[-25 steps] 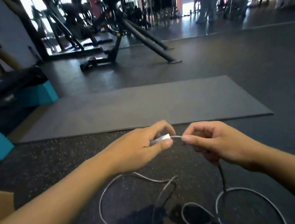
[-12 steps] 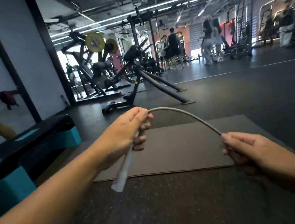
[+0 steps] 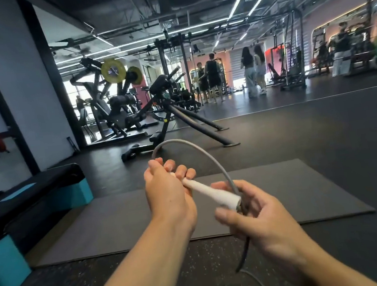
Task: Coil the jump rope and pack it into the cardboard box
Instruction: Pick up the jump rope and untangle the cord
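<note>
My left hand [image 3: 166, 192] grips the narrow end of the jump rope's white handle [image 3: 214, 192], which points down to the right. The grey cord [image 3: 197, 148] arches up from my left fingers and curves down into my right hand [image 3: 257, 219]. That hand pinches the cord beside the handle's wide end, and the cord hangs down below the palm toward the floor. The cardboard box is out of view.
A dark grey mat [image 3: 294, 192] lies on the speckled rubber floor ahead. A black and teal step platform [image 3: 31, 196] stands at the left. Weight machines [image 3: 167, 112] and several people [image 3: 252, 72] are farther back.
My right hand has come in from the right to meet the handle's wide end, folding the cord into a loop. My left hand has turned the handle so it points toward the right hand.
</note>
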`<state>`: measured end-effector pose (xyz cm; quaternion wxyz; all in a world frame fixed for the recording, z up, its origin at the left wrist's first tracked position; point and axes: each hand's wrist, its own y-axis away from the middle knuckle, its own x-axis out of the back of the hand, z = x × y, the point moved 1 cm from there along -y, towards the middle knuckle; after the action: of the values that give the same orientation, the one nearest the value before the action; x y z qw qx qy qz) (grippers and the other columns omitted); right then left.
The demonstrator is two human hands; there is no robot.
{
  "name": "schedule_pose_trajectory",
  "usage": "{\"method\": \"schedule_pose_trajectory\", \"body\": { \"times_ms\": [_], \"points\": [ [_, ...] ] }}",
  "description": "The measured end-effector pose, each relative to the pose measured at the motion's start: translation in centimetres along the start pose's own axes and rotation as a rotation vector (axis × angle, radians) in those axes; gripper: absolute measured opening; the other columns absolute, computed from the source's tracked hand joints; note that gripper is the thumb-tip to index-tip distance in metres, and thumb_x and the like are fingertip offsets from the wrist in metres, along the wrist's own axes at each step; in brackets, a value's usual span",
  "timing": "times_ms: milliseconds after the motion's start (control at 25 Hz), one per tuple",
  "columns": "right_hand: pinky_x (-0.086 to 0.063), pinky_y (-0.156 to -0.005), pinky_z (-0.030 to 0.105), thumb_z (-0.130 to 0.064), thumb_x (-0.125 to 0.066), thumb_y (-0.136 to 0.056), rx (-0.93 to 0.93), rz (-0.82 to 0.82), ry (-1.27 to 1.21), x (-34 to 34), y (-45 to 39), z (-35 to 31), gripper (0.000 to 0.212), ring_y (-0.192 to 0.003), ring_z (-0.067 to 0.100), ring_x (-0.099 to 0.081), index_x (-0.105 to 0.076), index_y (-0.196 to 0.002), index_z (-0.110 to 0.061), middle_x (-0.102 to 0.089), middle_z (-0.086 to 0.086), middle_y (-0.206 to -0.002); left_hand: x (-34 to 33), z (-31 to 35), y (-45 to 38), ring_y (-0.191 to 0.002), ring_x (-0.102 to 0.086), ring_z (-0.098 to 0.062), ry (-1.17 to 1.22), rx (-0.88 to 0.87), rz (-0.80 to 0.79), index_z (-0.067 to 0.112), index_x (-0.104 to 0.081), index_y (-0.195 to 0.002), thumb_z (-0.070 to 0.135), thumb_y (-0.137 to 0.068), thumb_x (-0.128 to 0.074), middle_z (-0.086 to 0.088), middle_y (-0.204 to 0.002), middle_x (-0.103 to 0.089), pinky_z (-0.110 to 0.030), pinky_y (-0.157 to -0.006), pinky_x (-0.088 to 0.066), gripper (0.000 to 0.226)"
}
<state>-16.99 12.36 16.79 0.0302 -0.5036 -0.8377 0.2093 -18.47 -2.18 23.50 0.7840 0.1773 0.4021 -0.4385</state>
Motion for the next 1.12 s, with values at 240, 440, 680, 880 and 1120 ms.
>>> {"method": "schedule_pose_trajectory", "body": {
  "times_ms": [240,440,680,880,1120],
  "points": [
    [-0.020,-0.052,0.032,-0.030,-0.076,-0.076,0.022,0.144,-0.053,1.1,-0.3,-1.4,0.032,-0.053,0.013,-0.028,-0.080,-0.105,-0.016,-0.054,0.003,-0.066,4.7,-0.5,1.0,-0.081,-0.061,-0.017,-0.512,0.065,0.121,0.013,-0.051,-0.119,0.005,-0.103,-0.044,-0.005,-0.104,-0.061,-0.034,-0.070,-0.055,0.020],
    [-0.031,-0.051,0.023,-0.036,-0.076,-0.080,0.023,-0.023,0.405,2.3,-0.7,-3.7,0.023,-0.056,0.011,-0.039,-0.080,-0.092,-0.017,-0.050,-0.007,-0.059,0.9,3.5,3.2,-0.107,-0.056,0.014,-1.393,-0.608,-0.827,0.037,-0.062,-0.121,0.041,-0.100,-0.050,0.024,-0.113,-0.066,-0.007,-0.086,-0.043,0.025],
    [-0.028,-0.048,0.027,-0.030,-0.075,-0.085,0.058,-0.063,0.638,2.5,-0.9,-5.3,0.023,-0.051,0.015,-0.035,-0.081,-0.082,-0.008,-0.065,0.017,-0.059,-2.9,1.6,2.7,-0.069,-0.056,-0.002,-2.029,-0.633,-1.235,0.029,-0.062,-0.087,0.059,-0.099,-0.030,0.008,-0.074,-0.064,-0.029,-0.068,-0.044,0.046],
    [-0.031,-0.050,0.025,-0.042,-0.078,-0.082,-0.073,0.028,0.456,2.5,-0.1,-4.6,0.035,-0.055,0.011,-0.037,-0.076,-0.093,-0.009,-0.056,0.009,-0.069,-3.6,1.0,1.2,-0.068,-0.061,-0.011,-1.836,-0.723,-1.088,0.014,-0.072,-0.079,0.057,-0.099,-0.028,-0.002,-0.072,-0.068,-0.022,-0.066,-0.041,0.065],
    [-0.020,-0.055,0.029,-0.034,-0.079,-0.082,-0.239,-0.044,0.275,1.8,-0.1,-4.1,0.031,-0.050,0.010,-0.030,-0.076,-0.103,-0.012,-0.080,0.003,-0.089,-2.8,0.6,0.6,-0.051,-0.060,0.003,-1.597,-0.621,-0.831,0.017,-0.065,-0.066,0.073,-0.079,-0.040,0.007,-0.055,-0.065,-0.011,-0.053,-0.040,0.062]
  ]
}}
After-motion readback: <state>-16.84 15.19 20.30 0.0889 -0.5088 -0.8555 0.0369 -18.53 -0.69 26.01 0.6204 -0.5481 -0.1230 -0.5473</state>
